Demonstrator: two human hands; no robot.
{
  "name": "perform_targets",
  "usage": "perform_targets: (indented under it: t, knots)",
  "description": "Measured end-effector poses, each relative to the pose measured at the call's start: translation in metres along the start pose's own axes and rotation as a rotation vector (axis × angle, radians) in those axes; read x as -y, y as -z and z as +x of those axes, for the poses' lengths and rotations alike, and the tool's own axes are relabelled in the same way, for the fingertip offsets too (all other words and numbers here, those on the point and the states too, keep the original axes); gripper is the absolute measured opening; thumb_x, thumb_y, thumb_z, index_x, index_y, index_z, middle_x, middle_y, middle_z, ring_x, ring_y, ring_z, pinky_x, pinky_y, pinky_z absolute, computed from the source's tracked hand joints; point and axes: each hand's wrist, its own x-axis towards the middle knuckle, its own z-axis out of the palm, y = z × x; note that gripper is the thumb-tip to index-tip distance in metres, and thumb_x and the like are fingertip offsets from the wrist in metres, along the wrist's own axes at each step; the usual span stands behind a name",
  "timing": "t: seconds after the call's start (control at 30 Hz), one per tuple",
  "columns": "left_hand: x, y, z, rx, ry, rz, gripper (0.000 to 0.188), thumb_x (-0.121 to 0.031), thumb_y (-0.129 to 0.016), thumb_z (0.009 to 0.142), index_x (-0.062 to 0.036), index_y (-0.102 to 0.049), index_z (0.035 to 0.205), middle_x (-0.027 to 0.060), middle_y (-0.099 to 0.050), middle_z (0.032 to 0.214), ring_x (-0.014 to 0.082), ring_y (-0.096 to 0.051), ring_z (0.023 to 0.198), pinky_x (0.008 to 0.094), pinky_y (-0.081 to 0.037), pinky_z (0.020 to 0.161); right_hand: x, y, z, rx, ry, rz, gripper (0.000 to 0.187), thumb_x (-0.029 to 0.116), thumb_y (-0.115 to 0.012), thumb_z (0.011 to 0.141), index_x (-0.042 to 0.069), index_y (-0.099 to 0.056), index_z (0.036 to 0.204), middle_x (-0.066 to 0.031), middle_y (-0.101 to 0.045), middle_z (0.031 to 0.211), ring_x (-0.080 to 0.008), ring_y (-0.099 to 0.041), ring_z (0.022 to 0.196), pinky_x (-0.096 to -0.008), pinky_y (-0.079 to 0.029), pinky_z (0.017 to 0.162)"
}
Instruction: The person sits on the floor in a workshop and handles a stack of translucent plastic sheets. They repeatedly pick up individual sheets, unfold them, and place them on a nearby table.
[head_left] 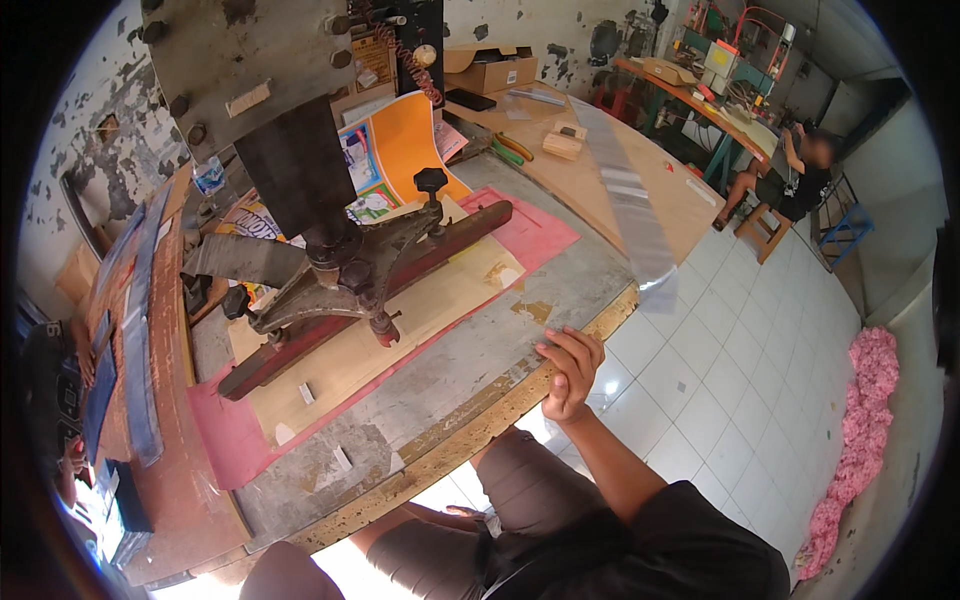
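Note:
My right hand [572,372] holds the worn wooden edge of the table [470,440], its fingers bent over the top and the thumb lower down. My left hand is out of view. Ahead stands a heavy press [300,190], its dark column ending in a bracket with black knobs. A long dark-red bar [455,244] hangs from the bracket, above a pale yellow board [400,335] on a pink sheet [545,237]. One small whitish piece [306,393] is on the board; another [343,459] lies nearer me on the grey tabletop.
Behind the press are printed sheets [405,135] and a cardboard box [490,68]. Green-handled pliers [512,150], a wooden block [565,142] and a clear plastic strip [625,190] lie right. One person [800,175] sits far right, another [50,390] is at left. Pink bundles [868,420] line the wall.

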Motion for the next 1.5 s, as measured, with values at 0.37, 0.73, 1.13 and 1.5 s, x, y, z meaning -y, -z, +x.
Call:
perform_targets:
  t: [0.37,0.73,1.13,1.5]
  knots:
    - [0.008,0.011,-0.001,-0.024,0.018,0.028,0.010,-0.007,-0.068,0.084,-0.0018,-0.066,0.092,0.0059,-0.069,0.090,0.0188,-0.068,0.087,0.0328,-0.051,0.076,-0.001,-0.004,0.001,-0.015,0.022,0.002,0.053,0.033,-0.031,0.108,0.006,-0.075,0.099,-0.0103,-0.071,0.116,-0.0296,-0.058,0.112,-0.0438,-0.038,0.100]
    - [0.007,0.019,0.000,-0.047,0.007,0.073,0.012,-0.009,-0.065,0.090,-0.0004,-0.067,0.098,0.0064,-0.069,0.096,0.0177,-0.067,0.091,0.0316,-0.051,0.079,-0.006,-0.006,-0.005,-0.036,0.027,0.010,0.054,0.035,-0.029,0.109,0.007,-0.075,0.098,-0.0094,-0.072,0.115,-0.0293,-0.059,0.112,-0.0440,-0.037,0.100]
    - [-0.002,0.029,0.018,-0.160,-0.071,0.180,0.016,-0.010,-0.061,0.096,0.0011,-0.068,0.105,0.0070,-0.070,0.103,0.0166,-0.067,0.095,0.0302,-0.052,0.083,-0.017,-0.005,-0.008,-0.052,0.053,-0.019,0.055,0.035,-0.027,0.109,0.010,-0.074,0.097,-0.0082,-0.072,0.116,-0.0275,-0.060,0.114,-0.0452,-0.034,0.106]
    - [0.000,0.082,0.165,-0.274,-0.220,0.524,0.021,-0.012,-0.058,0.102,0.0026,-0.069,0.112,0.0075,-0.071,0.108,0.0156,-0.067,0.100,0.0290,-0.053,0.087,-0.026,-0.008,-0.027,-0.004,0.139,0.016,0.056,0.038,-0.023,0.110,0.008,-0.070,0.106,-0.0104,-0.070,0.121,-0.0311,-0.057,0.123,-0.0491,-0.030,0.113]
